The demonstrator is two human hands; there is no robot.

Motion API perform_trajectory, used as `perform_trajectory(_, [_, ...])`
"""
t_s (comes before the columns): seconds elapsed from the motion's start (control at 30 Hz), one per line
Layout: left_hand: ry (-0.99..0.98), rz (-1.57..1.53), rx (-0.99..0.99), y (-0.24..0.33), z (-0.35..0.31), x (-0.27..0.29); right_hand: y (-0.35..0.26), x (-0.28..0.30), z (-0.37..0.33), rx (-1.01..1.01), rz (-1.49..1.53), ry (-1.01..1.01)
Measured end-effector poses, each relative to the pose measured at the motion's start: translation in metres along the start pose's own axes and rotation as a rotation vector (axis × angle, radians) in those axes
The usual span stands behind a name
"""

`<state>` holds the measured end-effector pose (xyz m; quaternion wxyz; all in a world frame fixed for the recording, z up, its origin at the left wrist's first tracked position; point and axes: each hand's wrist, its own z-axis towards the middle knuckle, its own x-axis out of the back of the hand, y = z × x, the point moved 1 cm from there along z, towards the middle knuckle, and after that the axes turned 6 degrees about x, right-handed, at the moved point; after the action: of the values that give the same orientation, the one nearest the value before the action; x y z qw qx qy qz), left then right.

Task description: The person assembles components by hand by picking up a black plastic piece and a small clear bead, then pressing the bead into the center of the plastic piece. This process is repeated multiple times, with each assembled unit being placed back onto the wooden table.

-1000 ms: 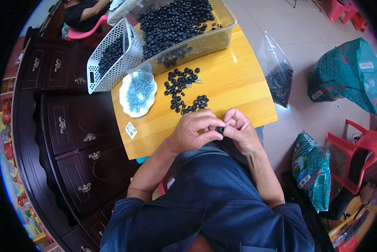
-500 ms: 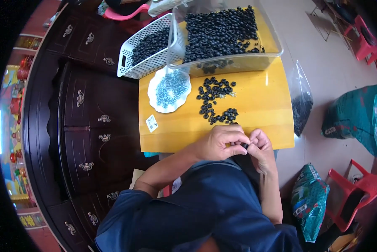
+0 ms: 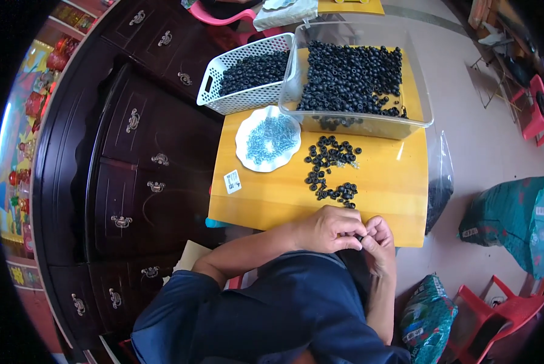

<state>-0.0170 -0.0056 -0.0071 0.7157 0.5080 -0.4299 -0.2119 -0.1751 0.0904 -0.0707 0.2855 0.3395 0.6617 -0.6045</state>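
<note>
At the near edge of the table, my left hand (image 3: 327, 229) and my right hand (image 3: 380, 247) meet with fingertips pinched together. Between them is a small black ring-shaped part (image 3: 360, 238), mostly covered by the fingers, so its details are hidden. Just beyond my hands lies a loose group of black ring-shaped parts (image 3: 331, 193), with a further cluster behind it and a few tiny clear pieces (image 3: 348, 164) beside that. To the left, a white scalloped plate (image 3: 245, 149) holds a heap of small pale-blue transparent pieces (image 3: 270, 139).
A clear plastic bin (image 3: 414, 115) and a white perforated basket (image 3: 247, 104), both holding many black parts, stand at the table's back. A printed label (image 3: 232, 181) lies at left. Dark drawers (image 3: 156, 145) line the left; teal sacks (image 3: 511, 218) and a red chair (image 3: 496, 315) are right.
My view has shifted, so the table and its contents appear lower in the picture. Both hands stay pinched together at the table's near edge, the black part now more covered by fingers.
</note>
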Motion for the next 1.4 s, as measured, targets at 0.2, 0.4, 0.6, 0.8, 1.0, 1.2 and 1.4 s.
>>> perform_trajectory(0.2, [0.035,0.100,-0.077,0.002,-0.005,0.001,-0.004,-0.014,0.000,0.000,-0.005,-0.008])
perform_trajectory(0.4, [0.122,0.151,-0.144,0.001,-0.018,0.011,0.003,-0.008,0.000,-0.030,-0.040,-0.045])
perform_trajectory(0.6, [0.459,0.133,0.030,0.020,-0.028,0.069,0.004,-0.007,0.000,-0.025,-0.057,-0.023])
perform_trajectory(0.8, [0.709,0.239,-0.092,0.032,-0.038,0.142,0.006,-0.007,0.000,-0.020,-0.067,-0.010])
perform_trajectory(1.0, [0.709,0.364,-0.227,0.063,-0.033,0.145,0.006,-0.007,0.000,-0.019,-0.088,0.028])
perform_trajectory(1.2, [0.670,0.374,-0.240,0.069,-0.027,0.147,0.005,-0.008,0.002,-0.007,-0.076,0.010])
perform_trajectory(1.4, [0.761,0.132,0.167,0.025,-0.031,0.155,0.004,-0.010,0.002,0.001,-0.072,0.023])
